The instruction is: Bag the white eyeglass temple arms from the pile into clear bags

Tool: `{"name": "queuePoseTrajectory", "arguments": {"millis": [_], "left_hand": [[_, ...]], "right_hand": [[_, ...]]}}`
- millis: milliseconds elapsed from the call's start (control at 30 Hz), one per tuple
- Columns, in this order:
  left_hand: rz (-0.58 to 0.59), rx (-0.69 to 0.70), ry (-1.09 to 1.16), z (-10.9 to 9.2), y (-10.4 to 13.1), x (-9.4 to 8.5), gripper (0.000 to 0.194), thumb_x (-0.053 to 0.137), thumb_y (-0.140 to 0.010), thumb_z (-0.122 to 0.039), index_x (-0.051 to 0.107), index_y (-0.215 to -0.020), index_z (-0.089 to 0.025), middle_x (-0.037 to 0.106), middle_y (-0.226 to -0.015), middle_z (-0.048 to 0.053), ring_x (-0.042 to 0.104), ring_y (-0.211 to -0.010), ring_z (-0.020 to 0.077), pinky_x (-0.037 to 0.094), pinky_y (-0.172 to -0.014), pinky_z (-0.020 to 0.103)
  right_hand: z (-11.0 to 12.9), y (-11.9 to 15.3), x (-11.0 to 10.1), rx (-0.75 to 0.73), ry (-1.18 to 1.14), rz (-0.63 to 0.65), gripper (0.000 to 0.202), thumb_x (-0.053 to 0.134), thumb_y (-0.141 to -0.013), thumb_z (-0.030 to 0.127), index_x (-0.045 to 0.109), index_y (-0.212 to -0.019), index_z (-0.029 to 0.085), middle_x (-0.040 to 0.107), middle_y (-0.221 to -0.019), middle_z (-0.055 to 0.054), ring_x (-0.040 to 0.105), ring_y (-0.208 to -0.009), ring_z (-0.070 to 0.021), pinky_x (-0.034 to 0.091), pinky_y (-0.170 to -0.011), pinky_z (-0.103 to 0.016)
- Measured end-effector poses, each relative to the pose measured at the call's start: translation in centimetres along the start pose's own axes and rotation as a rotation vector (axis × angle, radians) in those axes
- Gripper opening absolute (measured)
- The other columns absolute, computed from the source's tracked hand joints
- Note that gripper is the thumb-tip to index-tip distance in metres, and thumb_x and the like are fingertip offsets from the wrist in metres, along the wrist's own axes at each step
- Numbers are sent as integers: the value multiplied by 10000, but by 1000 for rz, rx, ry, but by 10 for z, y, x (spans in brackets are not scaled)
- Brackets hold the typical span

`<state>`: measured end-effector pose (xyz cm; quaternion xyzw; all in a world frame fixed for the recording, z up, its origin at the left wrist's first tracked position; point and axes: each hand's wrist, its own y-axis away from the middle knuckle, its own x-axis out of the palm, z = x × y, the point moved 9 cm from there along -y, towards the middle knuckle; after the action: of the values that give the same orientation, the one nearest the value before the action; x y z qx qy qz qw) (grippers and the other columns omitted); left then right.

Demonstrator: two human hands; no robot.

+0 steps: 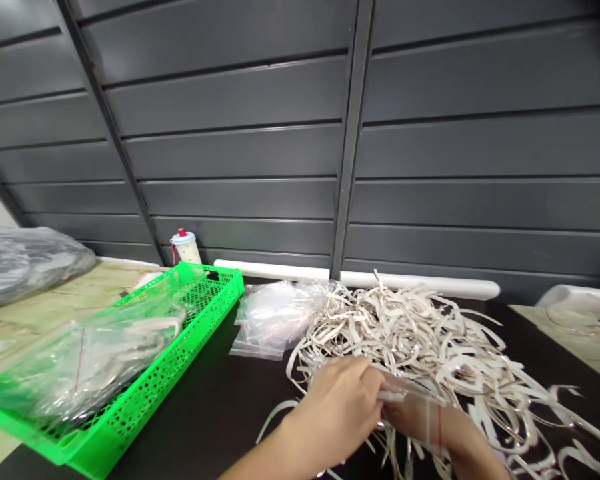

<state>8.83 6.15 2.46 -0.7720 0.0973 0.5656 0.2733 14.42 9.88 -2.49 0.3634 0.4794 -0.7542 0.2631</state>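
My left hand (343, 399) is closed with its fingers curled around a clear plastic zip bag (425, 400) that has a red line along it. Behind the bag and the left hand is my right hand (405, 412); its fingers are hidden from view. Both hands are over the near edge of a large tangled pile of thin white curved strips (380, 327) with brownish edges. Left of the pile lies a stack of flat clear zip bags (273, 317).
A green perforated plastic basket (180, 353) stands to the left, with filled clear bags (105, 360) in it. Behind it is a cup with a red top (186, 247). White rolls (420, 285) lie along the dark panelled wall (240, 153). A large plastic bundle (25, 263) sits far left.
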Motion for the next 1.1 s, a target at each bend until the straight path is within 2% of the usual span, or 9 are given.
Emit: {"name": "queuePoseTrajectory", "arguments": {"millis": [67, 133, 233, 300, 633, 733, 867, 1000, 1100], "left_hand": [[5, -41, 43, 7, -1, -2, 48, 522, -848, -136, 550, -870, -168, 618, -885, 31, 571, -813, 171, 460, -767, 278], [4, -74, 91, 13, -2, -4, 70, 518, -842, -131, 560, -882, -171, 625, -885, 29, 573, -819, 172, 455, -759, 274], [3, -120, 177, 24, -2, -8, 106, 529, -818, -127, 567, -898, -184, 629, -887, 25, 574, -836, 177, 442, -749, 276], [-4, -157, 240, 33, 0, -12, 126, 530, -807, -134, 563, -913, -195, 622, -874, 17, 567, -823, 175, 431, -740, 279], [-128, -315, 529, 69, 3, -34, 61, 529, -772, -145, 501, -785, -198, 515, -697, -46, 470, -636, 115, 352, -595, 230], [-164, -323, 568, 75, 3, -35, 67, 518, -778, -142, 490, -777, -203, 504, -681, -53, 466, -629, 111, 355, -595, 225], [-209, -339, 591, 84, 5, -35, 53, 522, -790, -159, 500, -797, -207, 507, -688, -53, 463, -621, 112, 357, -588, 225], [-157, -317, 629, 88, 4, -30, 161, 571, -782, -186, 544, -939, -210, 559, -732, -43, 512, -680, 135, 386, -639, 245], [-126, -260, 637, 86, 1, -28, 105, 612, -787, -245, 600, -878, -195, 624, -812, -5, 557, -780, 164, 400, -718, 270]], "right_hand": [[7, -3, -7, -61, 61, 26, 208, 471, -931, 214, 671, -974, 250, 684, -846, 31, 602, -643, -98, 526, -548, -170], [11, -6, -6, -63, 3, 144, 230, 467, -915, 169, 672, -996, 236, 693, -911, 14, 630, -737, -111, 550, -659, -171], [8, -6, -4, 54, -180, 350, 275, 454, -923, 157, 635, -1119, 217, 681, -1051, -41, 644, -905, -151, 540, -829, -230], [6, -5, -14, 120, -202, 355, 317, 438, -934, 183, 615, -1190, 245, 669, -1126, -49, 638, -987, -175, 525, -880, -263], [-9, 5, -89, 121, -133, -103, 234, 593, -870, 346, 680, -1081, 293, 677, -1032, -68, 646, -966, -216, 538, -804, -297], [-20, 7, -93, 140, -24, -165, 207, 681, -788, 385, 707, -972, 294, 627, -1065, -79, 610, -1010, -242, 526, -813, -333], [-26, 3, -91, 150, 18, -168, 91, 637, -830, 322, 687, -782, 263, 641, -1004, -58, 633, -926, -211, 524, -757, -303], [-10, 0, -106, 113, -49, -325, 88, 581, -872, 212, 613, -793, 235, 654, -839, -28, 639, -782, -167, 509, -687, -251], [5, -3, -108, 96, -86, -389, 103, 549, -878, 151, 581, -813, 223, 637, -826, -33, 626, -782, -169, 496, -677, -252]]}}
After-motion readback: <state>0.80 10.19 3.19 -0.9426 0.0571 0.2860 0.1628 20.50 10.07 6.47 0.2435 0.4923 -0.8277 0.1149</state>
